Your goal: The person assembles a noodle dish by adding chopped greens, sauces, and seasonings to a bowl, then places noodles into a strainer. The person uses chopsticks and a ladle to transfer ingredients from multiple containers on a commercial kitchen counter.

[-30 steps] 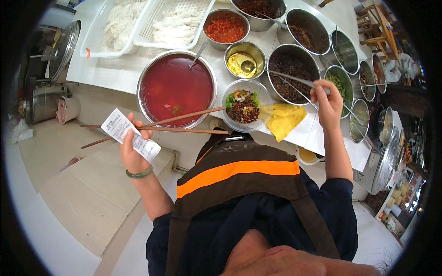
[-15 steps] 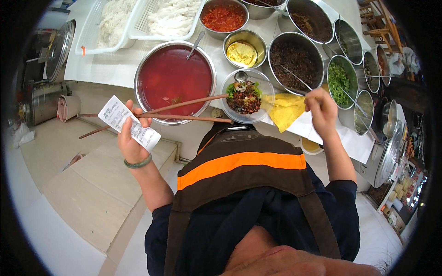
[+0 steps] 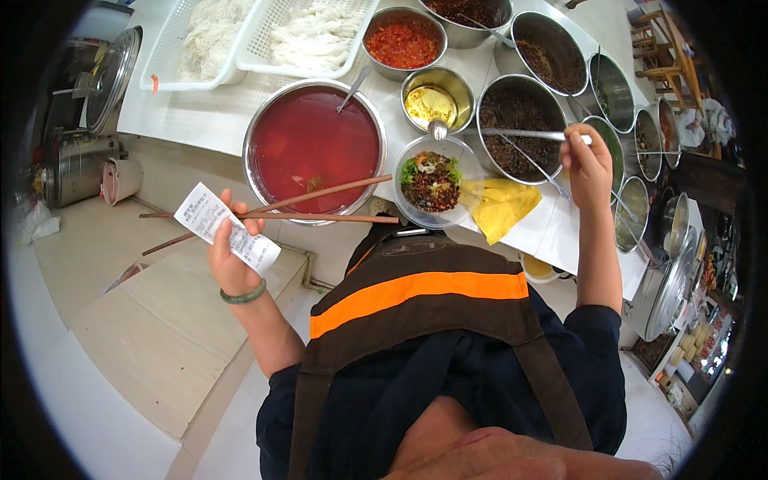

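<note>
My left hand [image 3: 234,260] is closed around a printed paper slip [image 3: 210,214] and a pair of long brown wooden chopsticks [image 3: 328,194], their tips pointing right. In my right hand [image 3: 590,172] is the handle of a long metal spoon [image 3: 524,134]. Its small round head is at the near rim of a steel bowl of yellow oil [image 3: 430,102]. Just nearer to me stands a clear plastic bowl [image 3: 474,200] holding green leaves and dark chopped seasoning. A yellow cloth [image 3: 506,210] lies beside it, below my right forearm's reach.
A large steel basin of red liquid [image 3: 312,140] stands left of the plastic bowl. Behind are white baskets of noodles [image 3: 316,36] and a bowl of red chopped sauce [image 3: 406,42]. Several steel pots, including one of dark seasoning [image 3: 520,116], line the right side.
My right hand has risen and moved slightly right and farther away. The spoon's head has left the plastic bowl for the oil bowl's near rim. My left hand keeps its hold.
</note>
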Demonstrator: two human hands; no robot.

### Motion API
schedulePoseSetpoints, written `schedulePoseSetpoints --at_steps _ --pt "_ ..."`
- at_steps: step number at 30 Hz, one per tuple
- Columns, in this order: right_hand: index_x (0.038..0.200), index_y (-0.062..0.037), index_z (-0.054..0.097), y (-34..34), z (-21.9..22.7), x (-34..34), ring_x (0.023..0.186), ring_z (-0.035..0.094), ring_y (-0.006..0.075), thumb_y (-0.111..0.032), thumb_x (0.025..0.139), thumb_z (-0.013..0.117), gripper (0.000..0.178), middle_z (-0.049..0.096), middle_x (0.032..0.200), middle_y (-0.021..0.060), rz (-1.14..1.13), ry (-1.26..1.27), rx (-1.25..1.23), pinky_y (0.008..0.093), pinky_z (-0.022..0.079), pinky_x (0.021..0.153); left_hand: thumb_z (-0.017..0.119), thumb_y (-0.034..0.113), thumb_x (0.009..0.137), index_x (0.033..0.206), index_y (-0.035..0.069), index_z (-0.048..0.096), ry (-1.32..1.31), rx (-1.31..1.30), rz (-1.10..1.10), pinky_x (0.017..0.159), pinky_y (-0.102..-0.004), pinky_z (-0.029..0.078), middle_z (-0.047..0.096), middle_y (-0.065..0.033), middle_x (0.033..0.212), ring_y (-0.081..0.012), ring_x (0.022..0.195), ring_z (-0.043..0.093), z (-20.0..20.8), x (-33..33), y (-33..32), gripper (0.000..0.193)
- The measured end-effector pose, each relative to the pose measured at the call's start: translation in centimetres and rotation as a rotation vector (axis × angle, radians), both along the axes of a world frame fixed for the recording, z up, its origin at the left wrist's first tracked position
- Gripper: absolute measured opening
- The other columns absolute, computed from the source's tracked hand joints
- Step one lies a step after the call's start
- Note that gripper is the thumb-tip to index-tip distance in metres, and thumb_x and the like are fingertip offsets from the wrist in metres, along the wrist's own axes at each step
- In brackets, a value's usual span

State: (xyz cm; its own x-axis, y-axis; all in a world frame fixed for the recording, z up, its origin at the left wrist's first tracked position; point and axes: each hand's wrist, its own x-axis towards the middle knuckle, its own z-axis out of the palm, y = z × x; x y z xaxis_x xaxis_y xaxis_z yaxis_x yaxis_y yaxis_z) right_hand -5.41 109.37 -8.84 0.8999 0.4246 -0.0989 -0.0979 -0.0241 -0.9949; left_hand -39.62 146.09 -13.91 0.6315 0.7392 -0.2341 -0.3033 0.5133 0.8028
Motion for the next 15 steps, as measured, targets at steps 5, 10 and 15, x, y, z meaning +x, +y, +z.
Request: schedulePoseSetpoints --at_steps 5,10,15 --pt "0.098 -0.0016 0.060 3.9 -2.6 1.4 0.062 0.052 0.0057 -0.010 0.091 0.055 0.012 0.059 0.076 0.0027 -0.009 -0.287 -0.176 0.0182 0.042 0.057 0.038 0.008 0.090 0.132 -0.005 0.038 -0.007 -0.003 -0.002 0.077 -0.0357 0.050 0.053 -0.0155 0.104 -0.0171 0.073 0.055 0.3 0.3 0.0 0.044" --pt "0.096 0.0001 0.060 7.7 -6.4 1.0 0.061 0.055 0.0090 -0.006 0.088 0.055 0.011 0.059 0.075 0.0047 0.086 -0.492 -0.325 0.0230 0.046 0.058 0.037 0.009 0.090 0.132 -0.005 0.038 0.011 -0.005 0.011 0.076 -0.0357 0.050 0.053 -0.0154 0.104 -0.0170 0.073 0.055 0.6 0.5 -0.1 0.044" --pt "0.094 0.0004 0.060 8.9 -7.9 0.8 0.069 0.057 0.0214 -0.005 0.084 0.058 0.011 0.060 0.081 0.0122 0.181 -0.681 -0.412 0.0303 0.046 0.064 0.037 0.009 0.090 0.132 -0.005 0.038 0.036 -0.002 0.019 0.076 -0.0359 0.050 0.053 -0.0149 0.104 -0.0168 0.072 0.054 0.9 0.6 -0.2 0.044"
